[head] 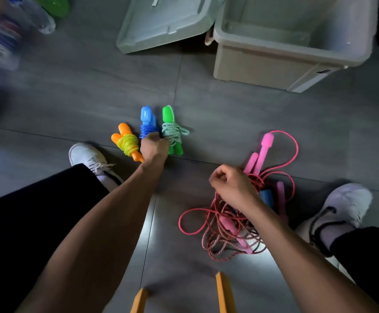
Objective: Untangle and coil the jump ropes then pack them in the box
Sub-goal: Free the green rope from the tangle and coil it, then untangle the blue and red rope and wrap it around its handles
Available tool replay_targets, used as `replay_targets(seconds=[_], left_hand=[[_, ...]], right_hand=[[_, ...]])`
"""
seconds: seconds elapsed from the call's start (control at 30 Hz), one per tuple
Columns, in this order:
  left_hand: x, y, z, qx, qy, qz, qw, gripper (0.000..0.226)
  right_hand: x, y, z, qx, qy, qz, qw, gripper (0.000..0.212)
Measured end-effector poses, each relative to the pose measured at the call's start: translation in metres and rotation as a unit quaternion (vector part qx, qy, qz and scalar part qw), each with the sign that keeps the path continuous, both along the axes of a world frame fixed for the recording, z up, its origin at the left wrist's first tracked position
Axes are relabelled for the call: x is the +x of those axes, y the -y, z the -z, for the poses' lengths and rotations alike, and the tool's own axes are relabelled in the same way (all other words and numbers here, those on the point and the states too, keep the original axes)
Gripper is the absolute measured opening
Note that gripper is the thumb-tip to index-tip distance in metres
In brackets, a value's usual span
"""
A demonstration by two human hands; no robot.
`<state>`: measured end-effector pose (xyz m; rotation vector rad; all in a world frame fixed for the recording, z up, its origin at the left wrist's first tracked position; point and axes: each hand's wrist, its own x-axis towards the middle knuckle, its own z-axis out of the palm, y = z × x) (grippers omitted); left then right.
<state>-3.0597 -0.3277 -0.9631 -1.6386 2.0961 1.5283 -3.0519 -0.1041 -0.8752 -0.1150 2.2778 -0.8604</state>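
Two orange bars (223, 292) poke in at the bottom edge, closest of all; what they belong to cannot be told. Just beyond them the right hand (232, 187) hangs with its fingers curled over the near edge of the tangled pile (236, 224), a heap of smooth pink cord, red-and-white braided cord and pink handles; whether the fingers actually pinch a strand cannot be made out. Ahead and to the left of that hand, the left hand (154, 146) reaches out, its fingers bent down onto the blue bundle (147, 123), apparently gripping it where the cord is wound round the handles. Touching that hand's left side lies the orange bundle (127, 142) with yellow cord; just to its right lies the green bundle (172, 131) with pale braided cord. Well beyond both hands stands the open box (263, 62), its lid (161, 23) lying flat beside it. All of this should be light. Handles are hard plastic and give the surest hold; the wound bundles are best taken across the wrapped middle so the turns stay put. Smooth plastic cord will likely spring and slide, while the braided cord is limp and may snag, so the pile is probably best worked from a handle, drawing one rope out slowly.
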Motion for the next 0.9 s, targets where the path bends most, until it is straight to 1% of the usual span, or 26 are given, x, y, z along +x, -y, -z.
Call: replay_targets(seconds=[0.07,0.13,0.2,0.27,0.33,0.4,0.43,0.53,0.67,0.77,0.9], left_hand=[[0.011,-0.008,-0.008,0.011,-0.008,0.001,1.000,0.019],[0.028,-0.020,-0.023,0.058,-0.027,0.017,0.998,0.022],[0.047,-0.037,-0.041,0.082,-0.038,0.066,0.994,0.016],[0.066,-0.059,-0.058,0.084,-0.039,0.137,0.986,0.017],[0.081,-0.082,-0.071,0.093,-0.042,0.181,0.978,0.020],[0.091,-0.106,-0.080,0.103,-0.039,0.211,0.971,0.028],[0.095,-0.117,-0.083,0.110,-0.039,0.225,0.967,0.032],[0.108,-0.149,-0.093,0.139,-0.041,0.229,0.963,0.038],[0.111,-0.175,-0.107,0.155,-0.031,0.211,0.965,0.021],[0.103,-0.188,-0.116,0.155,-0.022,0.193,0.969,0.018],[0.096,-0.190,-0.121,0.138,-0.006,0.218,0.966,0.018]], right_hand=[[0.002,-0.005,0.002,-0.008,0.005,0.013,1.000,0.013],[0.009,-0.018,-0.001,-0.009,0.003,0.037,0.999,0.012],[0.020,-0.039,-0.008,0.004,-0.001,0.059,0.998,0.013],[0.035,-0.066,-0.014,0.024,0.009,0.081,0.996,0.017],[0.050,-0.094,-0.017,0.046,0.027,0.112,0.992,0.014],[0.060,-0.118,-0.014,0.080,0.028,0.142,0.986,0.005],[0.063,-0.128,-0.011,0.094,0.020,0.152,0.984,0.009],[0.064,-0.147,0.004,0.106,0.007,0.177,0.978,0.015],[0.063,-0.150,0.030,0.126,-0.025,0.184,0.975,0.020],[0.065,-0.146,0.048,0.159,-0.070,0.174,0.969,0.022],[0.064,-0.152,0.063,0.188,-0.058,0.201,0.960,0.039]])
